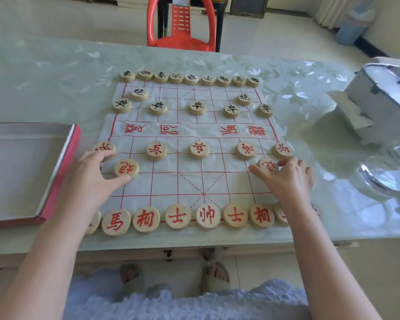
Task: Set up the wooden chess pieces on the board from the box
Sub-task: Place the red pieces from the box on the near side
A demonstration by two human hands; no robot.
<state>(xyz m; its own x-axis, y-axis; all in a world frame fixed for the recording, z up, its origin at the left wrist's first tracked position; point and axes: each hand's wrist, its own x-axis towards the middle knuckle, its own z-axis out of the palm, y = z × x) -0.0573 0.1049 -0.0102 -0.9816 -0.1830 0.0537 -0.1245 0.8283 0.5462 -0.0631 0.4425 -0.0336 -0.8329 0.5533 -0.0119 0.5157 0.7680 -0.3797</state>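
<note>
A white cloth board (189, 181) with red lines lies on the table. Black-lettered wooden discs (191, 79) fill its far rows, and red-lettered discs (177, 215) line the near edge. My left hand (95, 174) holds the left red cannon disc (126, 168) between thumb and fingers. My right hand (286, 176) pinches the right red cannon disc (268, 166) on the board. Several red soldier discs (199, 150) stand in a row beyond my hands. The red-sided box (62, 162) sits at the left with nothing visible inside.
A red plastic chair (181, 24) stands beyond the table's far edge. A white cardboard box holding a metal pot (383, 98) sits at the right, with a glass lid (388, 174) nearer. The glass-topped table (56, 84) has a pale green floral cover.
</note>
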